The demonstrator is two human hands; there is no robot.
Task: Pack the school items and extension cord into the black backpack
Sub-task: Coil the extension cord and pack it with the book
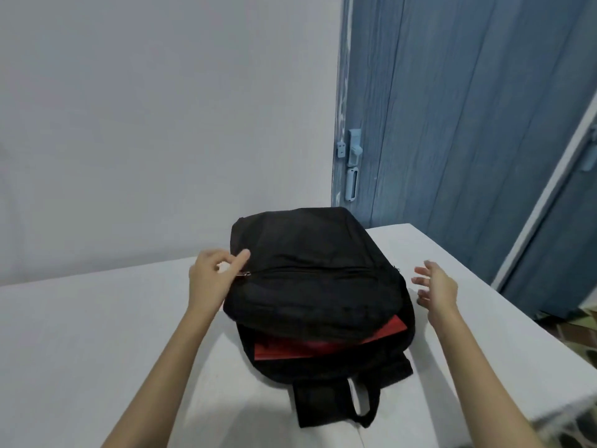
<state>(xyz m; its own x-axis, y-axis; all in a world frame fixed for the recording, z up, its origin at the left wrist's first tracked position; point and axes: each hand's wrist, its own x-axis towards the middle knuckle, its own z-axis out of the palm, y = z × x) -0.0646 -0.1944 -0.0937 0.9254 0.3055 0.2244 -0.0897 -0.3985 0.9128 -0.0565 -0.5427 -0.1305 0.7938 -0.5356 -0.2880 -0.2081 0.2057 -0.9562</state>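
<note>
Left hand (pixel 210 279) is pinching the front-pocket zip pull (pixel 243 274) on the backpack (pixel 310 253); right hand (pixel 434 287) is hovering released beside it. Red book (pixel 323 345) is showing in the unzipped main mouth. Next, probably: closing zips.

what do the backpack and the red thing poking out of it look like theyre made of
The black backpack looks like matte woven fabric, likely nylon or polyester: it sags, creases softly and shows stitched seams. Its zipper pull glints silver, probably metal. The red item looks like thin, flat card or plastic with straight edges and a sharp corner, perhaps a folder or book cover; the picture leaves that open.
</note>
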